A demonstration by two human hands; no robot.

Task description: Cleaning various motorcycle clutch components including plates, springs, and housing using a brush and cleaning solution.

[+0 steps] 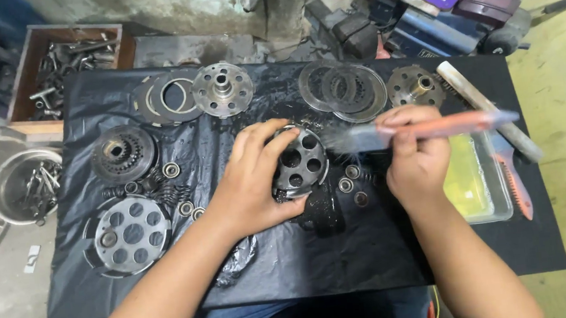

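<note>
The perforated metal hub (299,161), a round dark steel part pierced by a ring of circular holes, sits tilted on edge at the centre of the black plastic sheet (375,254) that covers the tabletop. The left hand (254,182) grasps it: the fingers (274,142) curl over the upper left rim and the thumb bears on the lower edge, so the holed face is turned toward the right.

The right hand (418,160) is clenched around the orange handle of a paintbrush (432,127). The brush's long axis runs nearly level, left to right. Its bristle end (340,141) points left and lies just beside the hub's upper right rim; whether bristles and metal touch cannot be told, as the bristles are blurred. The hub therefore lies directly left of the right hand, in line with the brush axis, and the left hand is the nearer of the two.

Small ring-shaped bearings (349,179) lie on the sheet just right of and below the hub. A clear tray of yellowish liquid (486,184) stands just right of the right hand, with a toothed orange-handled tool (515,181) and a pale rod (489,108) beside it.

Farther out, flat friction rings (349,90) and a second holed disc (223,89) lie along the far edge. A splined drum (122,152) and a wide perforated plate (131,234) lie to the left. Off the sheet stand a steel bowl (23,185) and a wooden box (73,61), both holding loose metal parts.
</note>
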